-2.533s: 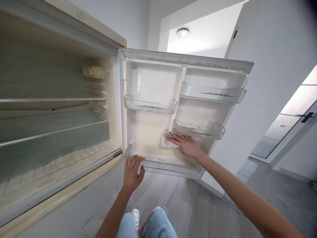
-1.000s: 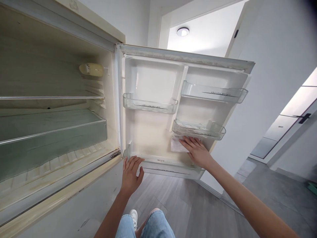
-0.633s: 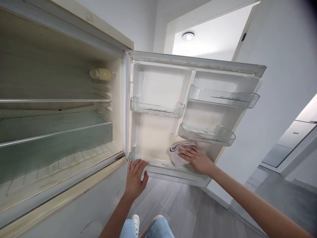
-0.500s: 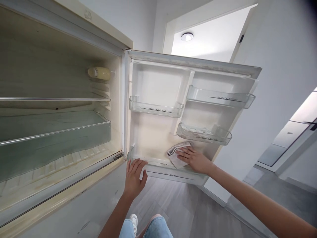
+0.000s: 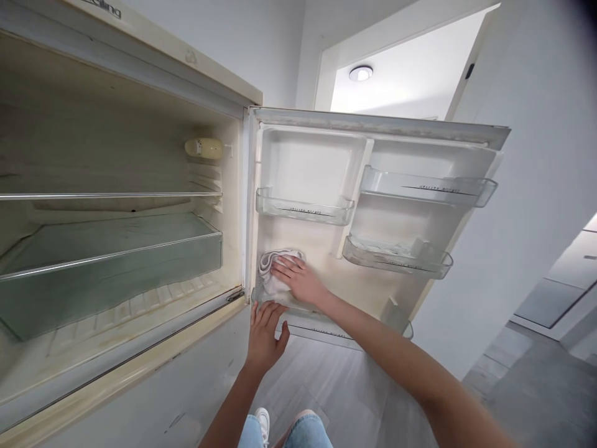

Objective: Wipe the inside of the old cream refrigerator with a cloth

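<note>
From the head camera, the person stands at an open fridge (image 5: 163, 53), its door (image 5: 373, 122) swung out toward the right of the frame. The right hand (image 5: 298, 280), at the middle of the frame, lies flat with the fingers slightly spread, palm down on a folded white cloth (image 5: 275, 270) and not pinching it. The cloth is pressed against the door's inner liner, low on the hinge side, just above the bottom bin (image 5: 321, 326). The left hand (image 5: 265, 336) is below it, fingers spread and curved over the bin's rim, touching the rim and apart from the cloth.

Three more clear bins sit higher on the door: one at centre (image 5: 305, 211), one at upper right (image 5: 429, 190), and one at middle right (image 5: 396, 261) with something whitish inside. In the left half of the frame, inside the fridge, a shelf edge (image 5: 107, 195) runs above a greenish drawer (image 5: 112, 264), and a cream lamp cover (image 5: 203, 147) sits on the side wall. Jeans (image 5: 303, 432) and a white shoe (image 5: 263, 423) show at bottom centre, above a grey plank floor (image 5: 345, 398). A ceiling lamp (image 5: 360, 73) glows through the doorway at top centre.
</note>
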### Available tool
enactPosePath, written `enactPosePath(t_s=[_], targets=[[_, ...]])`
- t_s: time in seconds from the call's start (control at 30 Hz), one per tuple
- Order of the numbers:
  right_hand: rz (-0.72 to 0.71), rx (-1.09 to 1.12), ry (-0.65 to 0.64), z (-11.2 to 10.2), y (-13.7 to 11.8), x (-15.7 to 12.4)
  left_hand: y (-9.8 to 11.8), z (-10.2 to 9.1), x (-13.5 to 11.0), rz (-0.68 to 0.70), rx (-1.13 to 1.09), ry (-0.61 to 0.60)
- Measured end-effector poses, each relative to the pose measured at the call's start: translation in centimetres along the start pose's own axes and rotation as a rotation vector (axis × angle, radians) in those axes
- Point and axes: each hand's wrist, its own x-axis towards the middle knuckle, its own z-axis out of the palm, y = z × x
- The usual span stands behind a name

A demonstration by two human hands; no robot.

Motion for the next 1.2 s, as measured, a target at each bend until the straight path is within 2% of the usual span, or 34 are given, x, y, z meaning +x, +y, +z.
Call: enactPosePath(t_s=[0.1, 0.2, 0.3, 0.43, 0.53, 0.8, 0.93, 1.03, 1.1, 1.2], targets=[[-0.023, 0.008, 0.030, 1.2, -0.4, 1.5, 0.0, -0.1, 0.0, 0.003, 0.009, 0.000], [-0.066, 0.050, 0.003, 2.0, -0.6, 1.1, 0.0, 0.0, 0.0, 0.002, 0.007, 0.010], [-0.103, 0.104, -0.075, 2.4, -0.7, 0.1, 0.0, 0.1, 0.0, 0.002, 0.006, 0.026], [-0.139, 0.140, -0.243, 2.3, -0.9, -1.2, 0.0, 0.1, 0.0, 0.013, 0.013, 0.022], [-0.126, 0.155, -0.300, 1.8, -0.5, -3.0, -0.1, 0.0, 0.0, 0.009, 0.017, 0.013], [-0.004, 0.224, -0.463, -1.9, 3.1, -11.3, 0.0, 0.2, 0.1, 0.001, 0.002, 0.006], [0.030, 0.157, -0.578, -3.1, 5.7, -16.2, 0.2, 0.3, 0.2, -0.017, -0.010, -0.003], [0.088, 0.051, -0.580, -4.2, 7.7, -19.5, 0.5, 0.5, 0.4, -0.020, -0.010, -0.007], [0.153, -0.072, -0.577, -6.1, 8.7, -20.6, 0.6, 0.9, 0.5, -0.025, 0.001, 0.003], [0.307, -0.311, -0.560, -10.1, 9.4, -20.1, 0.7, 1.6, 0.6, -0.035, 0.028, 0.036]])
